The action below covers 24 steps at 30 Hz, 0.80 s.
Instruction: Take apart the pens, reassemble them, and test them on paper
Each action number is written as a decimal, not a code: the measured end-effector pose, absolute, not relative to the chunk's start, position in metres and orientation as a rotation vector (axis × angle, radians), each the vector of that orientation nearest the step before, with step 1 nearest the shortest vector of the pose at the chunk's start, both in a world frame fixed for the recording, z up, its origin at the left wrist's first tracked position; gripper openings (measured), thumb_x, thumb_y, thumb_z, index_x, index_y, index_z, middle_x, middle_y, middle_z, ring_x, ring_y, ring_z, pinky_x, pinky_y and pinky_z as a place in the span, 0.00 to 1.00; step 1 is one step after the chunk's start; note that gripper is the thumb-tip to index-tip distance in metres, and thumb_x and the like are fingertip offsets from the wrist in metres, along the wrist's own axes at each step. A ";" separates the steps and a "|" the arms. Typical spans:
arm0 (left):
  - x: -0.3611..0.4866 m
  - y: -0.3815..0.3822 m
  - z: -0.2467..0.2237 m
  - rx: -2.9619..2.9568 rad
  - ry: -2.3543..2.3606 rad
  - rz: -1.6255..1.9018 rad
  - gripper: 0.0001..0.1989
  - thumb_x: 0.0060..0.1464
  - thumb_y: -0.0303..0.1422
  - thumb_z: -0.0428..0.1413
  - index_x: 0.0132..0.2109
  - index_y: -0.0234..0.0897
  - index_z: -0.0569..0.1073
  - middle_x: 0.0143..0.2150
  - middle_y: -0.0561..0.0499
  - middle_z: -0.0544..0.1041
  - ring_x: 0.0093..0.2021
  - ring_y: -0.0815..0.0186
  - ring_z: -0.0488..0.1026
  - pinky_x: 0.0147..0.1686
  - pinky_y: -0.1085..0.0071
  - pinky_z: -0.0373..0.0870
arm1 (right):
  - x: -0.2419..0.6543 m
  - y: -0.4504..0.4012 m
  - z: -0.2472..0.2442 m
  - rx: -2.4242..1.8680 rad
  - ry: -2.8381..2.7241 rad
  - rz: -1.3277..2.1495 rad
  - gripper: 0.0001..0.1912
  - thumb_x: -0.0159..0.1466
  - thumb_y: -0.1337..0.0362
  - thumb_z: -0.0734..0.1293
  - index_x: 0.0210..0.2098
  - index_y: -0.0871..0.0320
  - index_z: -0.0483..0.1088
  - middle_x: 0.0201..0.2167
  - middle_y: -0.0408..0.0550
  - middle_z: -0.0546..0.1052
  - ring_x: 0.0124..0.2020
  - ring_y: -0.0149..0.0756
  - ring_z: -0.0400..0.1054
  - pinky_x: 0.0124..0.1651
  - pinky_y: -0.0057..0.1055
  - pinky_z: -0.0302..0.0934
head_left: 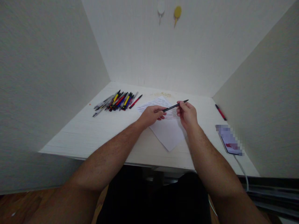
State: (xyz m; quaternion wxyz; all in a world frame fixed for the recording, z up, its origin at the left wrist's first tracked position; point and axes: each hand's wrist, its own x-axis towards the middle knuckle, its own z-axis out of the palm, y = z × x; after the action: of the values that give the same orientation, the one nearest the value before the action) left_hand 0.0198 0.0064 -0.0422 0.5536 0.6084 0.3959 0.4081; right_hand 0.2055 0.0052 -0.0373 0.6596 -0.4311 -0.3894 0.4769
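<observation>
A black pen point(172, 107) is stretched between my two hands, tilted up toward the right. My left hand point(153, 115) is closed on its lower left end. The fingers of my right hand point(187, 112) pinch it near the other end, and a dark tip pokes out beyond them. Beneath both hands lies a white sheet of paper point(167, 133) with handwriting on its upper part, partly covered by the hands. To the left, a pile of pens point(116, 101) has clear, yellow, red, blue and black barrels. One red pen point(135, 101) rests at the pile's right edge.
On the right of the white desk point(93, 133), another red pen point(220, 112) lies by the side wall. Nearer is a phone point(230, 141) with a white cable point(241, 169) running off the edge. Walls enclose three sides; two hooks point(177, 12) hang at the back.
</observation>
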 end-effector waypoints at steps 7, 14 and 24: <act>0.016 0.003 -0.038 1.459 0.765 1.025 0.19 0.52 0.36 0.61 0.50 0.32 0.77 0.42 0.42 0.81 0.34 0.67 0.78 0.36 0.68 0.75 | 0.211 0.009 -0.036 -0.843 -0.780 1.156 0.13 0.53 0.57 0.74 0.31 0.59 0.72 0.20 0.38 0.68 0.18 0.22 0.59 0.17 0.21 0.50; 0.017 0.006 -0.040 1.429 0.788 1.069 0.21 0.50 0.38 0.63 0.49 0.31 0.78 0.38 0.43 0.82 0.31 0.68 0.77 0.36 0.69 0.75 | 0.202 0.004 -0.035 -0.823 -0.789 1.168 0.12 0.54 0.57 0.73 0.30 0.59 0.71 0.19 0.37 0.67 0.18 0.22 0.59 0.18 0.21 0.52; 0.017 0.009 -0.046 1.446 0.850 1.050 0.21 0.49 0.41 0.63 0.46 0.31 0.79 0.36 0.44 0.82 0.31 0.67 0.77 0.37 0.68 0.76 | 0.206 0.006 -0.034 -0.803 -0.813 1.139 0.13 0.53 0.56 0.73 0.31 0.58 0.72 0.19 0.38 0.67 0.18 0.23 0.59 0.18 0.22 0.52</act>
State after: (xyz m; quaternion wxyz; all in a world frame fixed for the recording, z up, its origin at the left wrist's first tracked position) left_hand 0.0172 0.0089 -0.0461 0.5489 0.6108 0.3590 0.4435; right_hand 0.2060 0.0056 -0.0338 0.6920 -0.3594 -0.3637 0.5097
